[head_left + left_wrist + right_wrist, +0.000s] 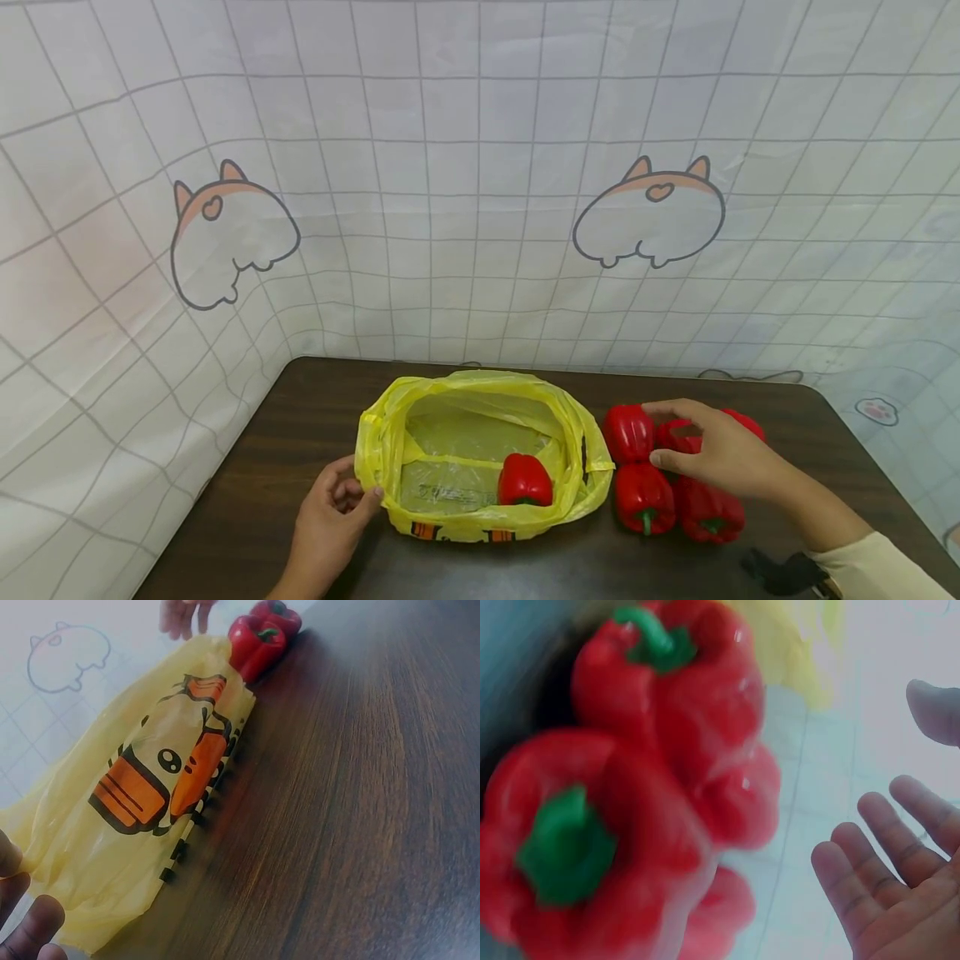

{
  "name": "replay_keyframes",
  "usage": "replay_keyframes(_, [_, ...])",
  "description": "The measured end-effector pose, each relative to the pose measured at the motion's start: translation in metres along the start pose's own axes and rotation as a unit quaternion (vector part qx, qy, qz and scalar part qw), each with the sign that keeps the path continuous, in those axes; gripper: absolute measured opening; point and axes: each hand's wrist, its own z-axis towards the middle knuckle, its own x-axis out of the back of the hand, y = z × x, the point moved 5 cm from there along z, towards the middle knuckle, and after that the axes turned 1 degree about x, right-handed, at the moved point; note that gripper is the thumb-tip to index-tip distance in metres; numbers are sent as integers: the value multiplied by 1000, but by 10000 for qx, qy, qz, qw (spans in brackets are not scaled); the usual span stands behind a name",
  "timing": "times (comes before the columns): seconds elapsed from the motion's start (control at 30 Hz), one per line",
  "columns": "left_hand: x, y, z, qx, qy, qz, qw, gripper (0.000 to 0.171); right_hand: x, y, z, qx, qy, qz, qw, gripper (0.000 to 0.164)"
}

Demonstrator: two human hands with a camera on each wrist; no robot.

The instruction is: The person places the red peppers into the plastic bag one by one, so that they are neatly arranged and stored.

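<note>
A yellow plastic bag (450,528) with a printed cartoon face stands on the table, its mouth spread wide. One red bell pepper (525,480) lies inside it. At the bag's left side, my left hand (327,518) pinches the rim between thumb and curled fingers; the left wrist view catches only its fingertips (37,924). To the right of the bag, several red bell peppers (645,498) with green stems sit in a cluster. My right hand (723,450) hovers over them, thumb and fingers spread. In the right wrist view its fingers (900,847) are apart from the peppers, holding nothing.
The dark wood-grain table (247,500) extends around the bag and peppers. Behind it hangs a white grid-patterned cloth (480,208) with cartoon animal prints. A black strap-like item (783,573) is beside the right sleeve (885,571).
</note>
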Motion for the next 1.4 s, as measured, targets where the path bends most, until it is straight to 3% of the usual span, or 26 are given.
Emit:
replay_keyframes(0.37, [-1,1,0,-18,-35,62,10000,56,28,34,-12,-81,279,-275,9992,66])
replay_keyframes(0.7, [0,2,-1,-5,-32,51,10000,55,40,55,-20,-132,414,-374,9984,67])
replay_keyframes(1.4, [-1,1,0,-12,52,90,9999,52,44,101,-28,-539,364,-684,9955,77])
